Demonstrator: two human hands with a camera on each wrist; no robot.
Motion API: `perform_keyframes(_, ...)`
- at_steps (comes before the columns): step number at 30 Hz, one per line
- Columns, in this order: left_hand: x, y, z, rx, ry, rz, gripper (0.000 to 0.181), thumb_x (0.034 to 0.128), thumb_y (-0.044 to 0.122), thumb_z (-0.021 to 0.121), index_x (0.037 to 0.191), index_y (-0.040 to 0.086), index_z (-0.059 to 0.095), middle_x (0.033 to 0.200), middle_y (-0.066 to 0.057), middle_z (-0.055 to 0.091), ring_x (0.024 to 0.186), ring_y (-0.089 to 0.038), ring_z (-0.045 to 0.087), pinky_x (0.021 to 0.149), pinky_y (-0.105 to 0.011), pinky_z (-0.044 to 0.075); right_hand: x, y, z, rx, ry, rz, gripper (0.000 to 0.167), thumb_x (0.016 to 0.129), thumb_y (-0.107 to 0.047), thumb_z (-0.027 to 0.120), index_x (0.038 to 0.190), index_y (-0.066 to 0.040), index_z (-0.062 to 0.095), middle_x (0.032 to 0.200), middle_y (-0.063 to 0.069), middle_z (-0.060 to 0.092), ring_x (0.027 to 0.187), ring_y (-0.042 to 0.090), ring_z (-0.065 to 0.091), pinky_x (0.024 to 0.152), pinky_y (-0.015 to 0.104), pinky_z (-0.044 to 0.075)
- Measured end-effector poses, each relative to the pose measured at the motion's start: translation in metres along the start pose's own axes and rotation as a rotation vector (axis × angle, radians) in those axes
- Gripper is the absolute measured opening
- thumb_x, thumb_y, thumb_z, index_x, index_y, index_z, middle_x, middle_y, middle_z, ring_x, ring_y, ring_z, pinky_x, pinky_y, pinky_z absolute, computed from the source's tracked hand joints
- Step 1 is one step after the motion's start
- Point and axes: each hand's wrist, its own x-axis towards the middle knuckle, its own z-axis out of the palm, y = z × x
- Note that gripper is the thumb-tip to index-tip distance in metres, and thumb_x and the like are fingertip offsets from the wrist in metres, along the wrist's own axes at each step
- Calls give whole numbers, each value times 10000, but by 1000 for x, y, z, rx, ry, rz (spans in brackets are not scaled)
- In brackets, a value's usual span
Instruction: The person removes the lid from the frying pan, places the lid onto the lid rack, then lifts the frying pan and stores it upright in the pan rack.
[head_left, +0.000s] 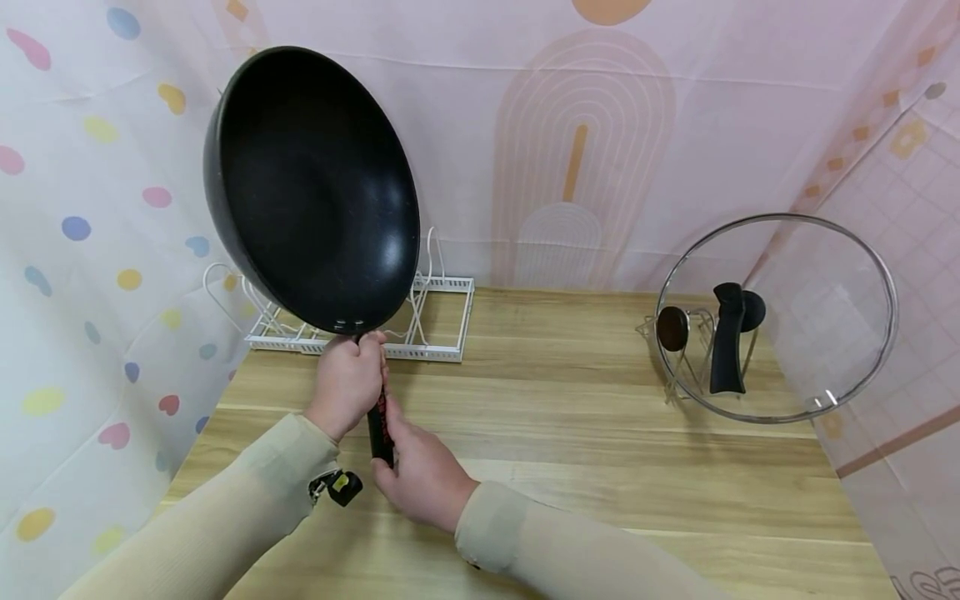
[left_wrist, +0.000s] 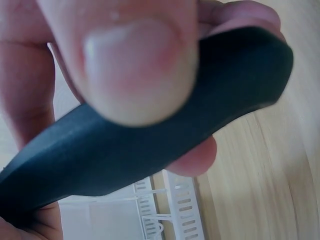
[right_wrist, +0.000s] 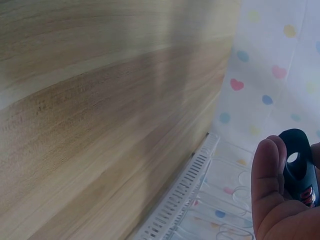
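A deep black wok (head_left: 315, 192) is held up and tilted, its dark inside facing the head camera. My left hand (head_left: 348, 379) grips the black handle (head_left: 378, 433) close to the bowl. Lower down, my right hand (head_left: 427, 475) holds the same handle near its end, thumb on one side and fingers on the other. In the left wrist view a thumb (left_wrist: 140, 75) lies across the handle (left_wrist: 125, 155). The right wrist view shows the handle's end (right_wrist: 295, 170), with a hanging hole, between the right hand's thumb and fingers.
Behind and below the wok, a white wire rack (head_left: 465, 321) stands on the wooden table (head_left: 570, 433), partly hidden. At the right, a glass lid (head_left: 892, 317) with a black handle leans on a small wire stand (head_left: 675, 379). Patterned curtains (head_left: 585, 167) close off the back and sides.
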Motion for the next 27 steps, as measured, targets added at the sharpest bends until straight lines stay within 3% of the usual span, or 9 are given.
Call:
perform_keyframes(9,2,-4,0,4,28,1,374,1063,162,364,1115,-40,674,672,-39,630,584,-134,604,587,-276,506,2,-2,2,-6,-2,3,869,1020,-180,649,1701,-140,112,1497,81,615,1211,23,615,997,197,526)
perform_keyframes(16,2,-6,-1,65,37,22,390,1066,178,359,1104,-21,693,679,-30,653,611,-137,616,646,-283,498,2,0,4,19,-2,3,896,1014,-171,647,1706,-163,77,1527,83,587,1250,28,598,1010,200,521)
perform_keyframes(19,2,-7,-2,91,32,31,401,1073,189,352,1102,-14,697,690,-36,665,633,-149,623,692,-293,497,2,1,5,27,-5,4,903,1014,-166,646,1707,-168,68,1528,82,587,1184,10,617,967,177,524)
perform_keyframes(22,2,-9,-1,99,24,35,401,1077,190,347,1095,-15,691,698,-44,665,639,-161,623,695,-305,499,3,1,6,35,-13,13,897,1012,-161,648,1706,-160,80,1509,85,605,968,-5,658,846,146,528)
perform_keyframes(27,2,-13,1,109,31,41,400,1082,196,349,1091,-16,688,685,-38,654,621,-165,614,664,-309,497,3,2,8,39,-18,27,902,1004,-159,654,1706,-156,87,1475,84,633,684,8,577,685,133,486)
